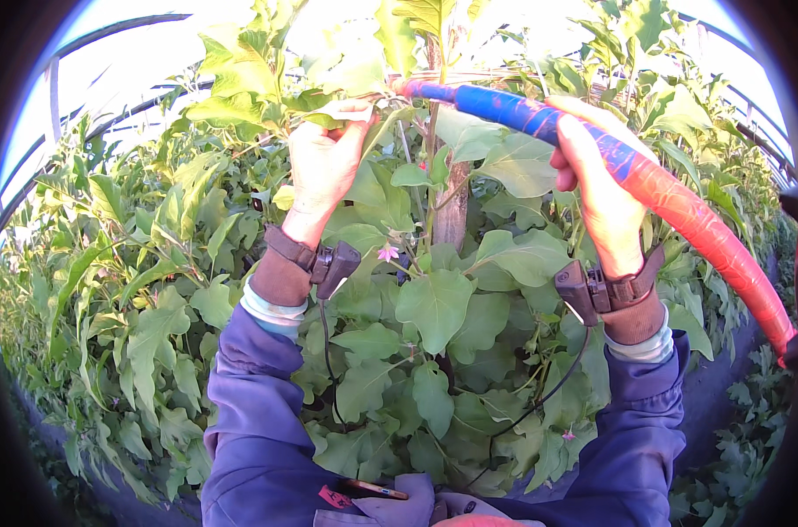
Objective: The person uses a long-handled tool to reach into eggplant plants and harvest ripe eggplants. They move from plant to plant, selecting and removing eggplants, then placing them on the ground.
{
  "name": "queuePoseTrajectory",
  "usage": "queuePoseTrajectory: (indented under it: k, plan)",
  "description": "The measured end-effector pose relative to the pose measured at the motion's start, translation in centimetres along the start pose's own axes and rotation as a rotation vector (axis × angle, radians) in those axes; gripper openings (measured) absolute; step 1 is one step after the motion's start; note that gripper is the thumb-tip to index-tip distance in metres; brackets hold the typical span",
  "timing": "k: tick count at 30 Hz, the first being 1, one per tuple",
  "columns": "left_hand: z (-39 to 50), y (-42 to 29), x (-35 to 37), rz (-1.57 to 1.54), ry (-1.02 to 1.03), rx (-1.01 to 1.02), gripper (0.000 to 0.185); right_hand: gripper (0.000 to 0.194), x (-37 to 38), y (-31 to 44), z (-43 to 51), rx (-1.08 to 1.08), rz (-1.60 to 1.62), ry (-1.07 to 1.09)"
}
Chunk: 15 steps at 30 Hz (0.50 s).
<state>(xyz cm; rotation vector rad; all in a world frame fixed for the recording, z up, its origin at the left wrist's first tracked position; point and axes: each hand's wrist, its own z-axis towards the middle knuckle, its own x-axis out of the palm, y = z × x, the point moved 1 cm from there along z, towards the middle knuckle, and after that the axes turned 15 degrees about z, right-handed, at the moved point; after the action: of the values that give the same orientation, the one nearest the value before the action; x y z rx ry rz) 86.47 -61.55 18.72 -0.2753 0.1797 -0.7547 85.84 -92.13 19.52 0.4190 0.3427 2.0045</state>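
Note:
Before me stand leafy eggplant plants with a purple flower (388, 253). My right hand (590, 158) is closed around a long curved tool wrapped in blue and red tape (695, 217). The tool's narrow tip reaches left to the upper stems, close to my left hand. My left hand (330, 155), raised at upper centre-left, pinches a green leaf (326, 120) between thumb and fingers. Both wrists wear strapped black devices with cables. What the tool's tip touches is hard to make out in the glare.
A wooden post (450, 217) rises behind the central plant. Horizontal strings (504, 76) run across the upper foliage. Dense plants spread on both sides beneath a curved greenhouse frame (119, 26). Dark ground cover (708, 395) shows at lower right. Black cables (537, 403) hang before the leaves.

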Motion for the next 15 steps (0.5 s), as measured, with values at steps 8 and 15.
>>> queuePoseTrajectory:
  k: [8, 15]
  plan:
    - [-0.5, 0.3, 0.0, 0.011, -0.009, 0.013, 0.01, 0.027, 0.2, -0.3, -0.7, -0.031, -0.05, -0.006]
    - [-0.5, 0.5, -1.1, 0.103, 0.02, -0.035, 0.022, 0.033, 3.3, 1.3, -0.3, -0.072, -0.019, 0.029]
